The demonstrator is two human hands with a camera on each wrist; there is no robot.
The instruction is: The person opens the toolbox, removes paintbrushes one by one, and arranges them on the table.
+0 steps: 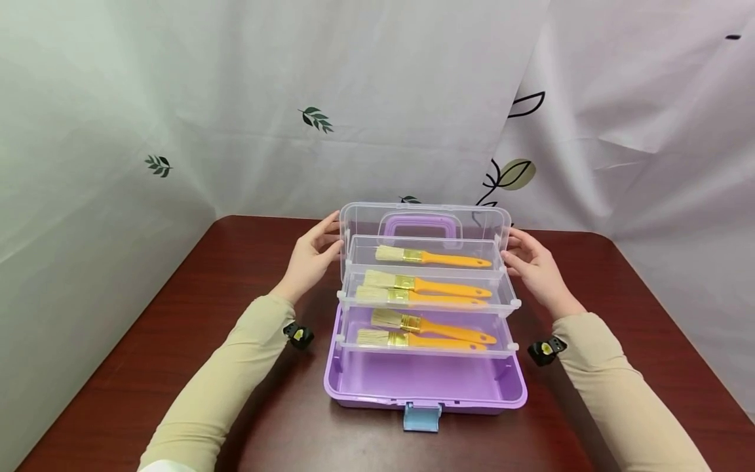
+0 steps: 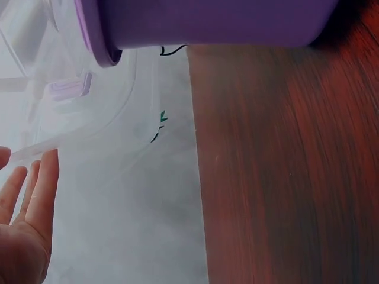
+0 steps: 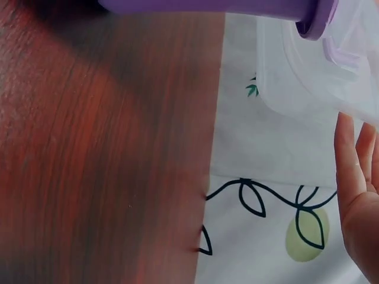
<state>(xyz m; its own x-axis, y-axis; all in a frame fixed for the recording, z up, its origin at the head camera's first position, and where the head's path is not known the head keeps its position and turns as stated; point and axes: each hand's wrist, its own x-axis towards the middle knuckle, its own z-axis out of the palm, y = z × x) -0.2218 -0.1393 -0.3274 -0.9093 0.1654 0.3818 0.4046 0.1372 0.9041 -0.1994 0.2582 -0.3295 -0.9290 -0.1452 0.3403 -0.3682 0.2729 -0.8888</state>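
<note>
A purple storage box (image 1: 425,380) stands with its clear lid (image 1: 360,223) raised at the back. Above the base, three clear trays (image 1: 354,278) are fanned out in steps. Yellow-handled paintbrushes (image 1: 454,260) lie in them, one in the top tray and two in each lower one. My left hand (image 1: 309,259) holds the lid's left side, thumb toward the front; in the left wrist view its fingertips (image 2: 50,160) meet the lid's edge. My right hand (image 1: 537,269) holds the opposite side, with fingers (image 3: 346,136) at the edge in the right wrist view.
The box rests on a dark red-brown wooden table (image 1: 177,341). A light blue latch (image 1: 422,417) hangs down at the box front. A purple handle (image 1: 420,223) shows through the lid. A white cloth with leaf prints (image 1: 248,131) hangs behind the table.
</note>
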